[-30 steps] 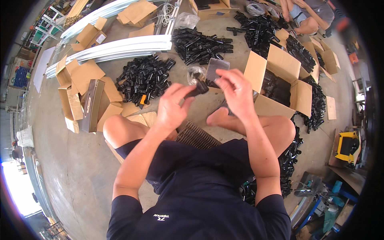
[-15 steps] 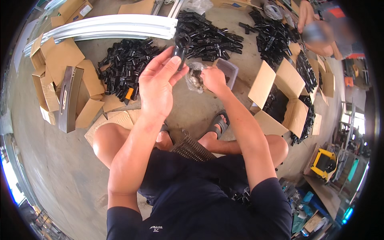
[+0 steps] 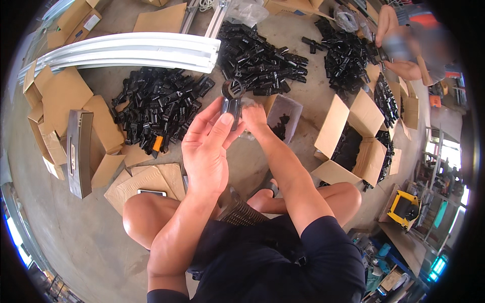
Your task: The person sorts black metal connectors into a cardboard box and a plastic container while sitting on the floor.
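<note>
Black plastic fitting (image 3: pixel 232 98) — both hands gripping.

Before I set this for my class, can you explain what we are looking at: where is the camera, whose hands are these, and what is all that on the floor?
The picture comes from a wide fisheye camera worn on a person's head, looking down, so straight edges bend near the rim. The person sits on a concrete floor with bare knees showing. The two arms coming up from below are their own. The left hand and the right hand together hold up one black plastic part with a ring-shaped top. Around them lie piles of similar black parts, flattened and open cardboard boxes, long white profiles, and a small grey tray. At the upper right, another person's hand works at a further pile.
</note>
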Motion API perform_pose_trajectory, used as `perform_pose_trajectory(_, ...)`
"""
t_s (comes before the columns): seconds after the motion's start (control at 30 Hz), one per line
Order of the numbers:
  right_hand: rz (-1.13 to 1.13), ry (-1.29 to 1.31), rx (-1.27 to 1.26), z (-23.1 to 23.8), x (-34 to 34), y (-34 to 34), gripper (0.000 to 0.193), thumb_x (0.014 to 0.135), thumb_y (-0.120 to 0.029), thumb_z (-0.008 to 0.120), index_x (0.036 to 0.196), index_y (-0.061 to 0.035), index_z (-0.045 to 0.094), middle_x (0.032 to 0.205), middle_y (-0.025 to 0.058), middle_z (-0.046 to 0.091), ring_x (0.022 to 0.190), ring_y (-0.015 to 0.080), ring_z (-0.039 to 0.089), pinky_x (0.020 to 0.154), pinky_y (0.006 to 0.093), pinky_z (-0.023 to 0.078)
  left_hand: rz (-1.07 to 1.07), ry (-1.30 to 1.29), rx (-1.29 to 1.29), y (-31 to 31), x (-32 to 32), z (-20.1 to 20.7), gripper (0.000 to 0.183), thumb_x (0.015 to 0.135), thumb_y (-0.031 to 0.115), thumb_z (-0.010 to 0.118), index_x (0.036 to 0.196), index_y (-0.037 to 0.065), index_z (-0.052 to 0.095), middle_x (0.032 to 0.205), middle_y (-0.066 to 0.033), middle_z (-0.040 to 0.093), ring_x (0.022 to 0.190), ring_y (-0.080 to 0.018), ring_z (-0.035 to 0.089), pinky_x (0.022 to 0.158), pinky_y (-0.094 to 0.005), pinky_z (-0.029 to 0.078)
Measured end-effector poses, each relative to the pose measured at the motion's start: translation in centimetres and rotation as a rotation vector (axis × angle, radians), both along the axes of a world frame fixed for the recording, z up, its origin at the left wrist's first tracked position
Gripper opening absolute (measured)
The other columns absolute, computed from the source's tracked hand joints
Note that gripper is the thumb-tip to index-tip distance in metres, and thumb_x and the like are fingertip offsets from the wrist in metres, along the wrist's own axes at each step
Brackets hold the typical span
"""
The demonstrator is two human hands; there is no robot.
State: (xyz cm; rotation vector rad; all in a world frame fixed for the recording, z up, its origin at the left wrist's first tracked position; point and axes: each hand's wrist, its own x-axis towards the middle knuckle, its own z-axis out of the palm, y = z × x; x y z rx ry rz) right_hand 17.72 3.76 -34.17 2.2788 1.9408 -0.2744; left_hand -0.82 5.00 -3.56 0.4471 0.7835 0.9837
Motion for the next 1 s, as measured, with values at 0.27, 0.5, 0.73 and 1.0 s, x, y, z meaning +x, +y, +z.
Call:
perform_pose_trajectory(0.27, -0.181, 0.189, 0.081, 4.7, 0.0, -1.3, 0.019, 0.086, -0.018, 0.06, 0.091, -0.0039, 0.072, 0.092, 0.018, 0.074, 0.098, 0.0363, 0.069, 0.088, 0.0464, 0.053, -0.006, -0.054, 0.029, -0.8, 0.2, 0.2, 0.03, 0.098, 0.006, 0.065, 0.128, 0.0, 0.063, 0.105, -0.0063, 0.071, 0.094, -0.0182, 0.069, 0.095, -0.0393, 0.059)
perform_pose_trajectory(0.5, -0.419, 0.836, 0.437, 17.4, -1.0, -5.3, 0.014, 0.088, -0.012, 0.065, 0.095, -0.0005, 0.069, 0.084, 0.015, 0.074, 0.077, 0.0252, 0.073, 0.071, 0.0351, 0.056, -0.024, -0.131, 0.053, -1.6, 1.1, 0.0, 0.032, 0.097, 0.006, 0.067, 0.127, -0.002, 0.061, 0.104, -0.0075, 0.07, 0.091, -0.0172, 0.068, 0.09, -0.0367, 0.061)
perform_pose_trajectory(0.73, -0.492, 1.22, 0.546, 32.6, 1.3, -13.0, 0.016, 0.095, -0.003, 0.066, 0.109, 0.0033, 0.069, 0.095, 0.0078, 0.074, 0.085, 0.0086, 0.066, 0.073, 0.0225, 0.052, -0.148, -0.216, -0.019, -4.6, 3.1, 1.3, 0.031, 0.098, 0.009, 0.067, 0.127, 0.0, 0.061, 0.103, -0.0086, 0.07, 0.091, -0.0197, 0.069, 0.092, -0.0384, 0.06)
perform_pose_trajectory(1.0, -0.444, 1.484, 0.729, 35.7, 0.3, -15.8, 0.019, 0.096, 0.001, 0.065, 0.114, 0.0014, 0.07, 0.103, 0.0064, 0.072, 0.091, 0.007, 0.065, 0.077, 0.0212, 0.053, -0.292, -0.204, 0.021, -7.8, 2.6, 0.8, 0.027, 0.1, 0.009, 0.063, 0.126, 0.003, 0.062, 0.108, -0.009, 0.071, 0.096, -0.0195, 0.069, 0.093, -0.039, 0.06)
